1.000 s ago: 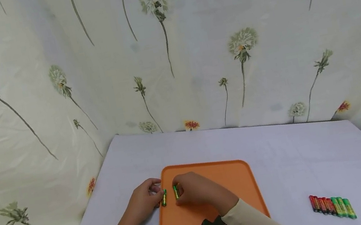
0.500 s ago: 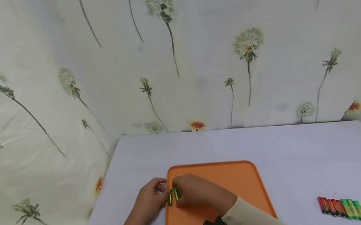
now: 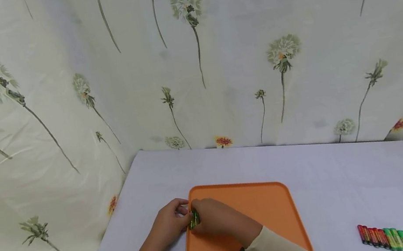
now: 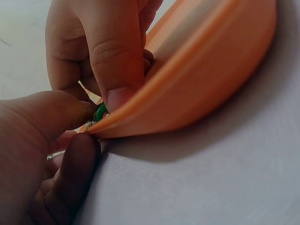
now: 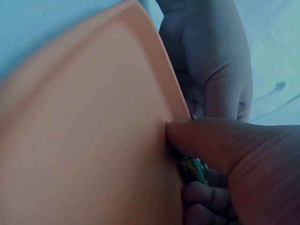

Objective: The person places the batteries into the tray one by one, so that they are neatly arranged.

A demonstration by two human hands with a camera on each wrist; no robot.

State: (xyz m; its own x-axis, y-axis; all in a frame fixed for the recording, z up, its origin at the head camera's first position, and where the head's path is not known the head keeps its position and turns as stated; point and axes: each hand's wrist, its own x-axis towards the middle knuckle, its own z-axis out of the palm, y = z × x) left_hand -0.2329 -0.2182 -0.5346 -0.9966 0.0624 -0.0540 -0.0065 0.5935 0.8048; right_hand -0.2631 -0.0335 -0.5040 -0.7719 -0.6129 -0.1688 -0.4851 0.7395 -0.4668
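An orange tray (image 3: 248, 211) lies on the white table, and two small green-and-gold batteries (image 3: 194, 220) stand side by side along its left edge. My left hand (image 3: 168, 224) grips that edge, thumb over the rim and fingers outside and below it; the thumb tip is at the batteries. Reaching in from the right, my right hand (image 3: 217, 218) pinches one battery between thumb and fingers, close against the rim. In the right wrist view a green battery (image 5: 194, 168) shows under the right thumb. Fingers partly cover both batteries.
At the table's right front lies a row of several red batteries (image 3: 373, 236) and several green batteries (image 3: 397, 239), side by side. A flower-printed cloth (image 3: 232, 71) hangs behind and left of the table (image 3: 335, 183). Each wrist wears a black camera.
My right hand has moved left with its battery, closing the gap to the battery at the tray's left edge. My left hand stays at that edge. The head view has shifted slightly.
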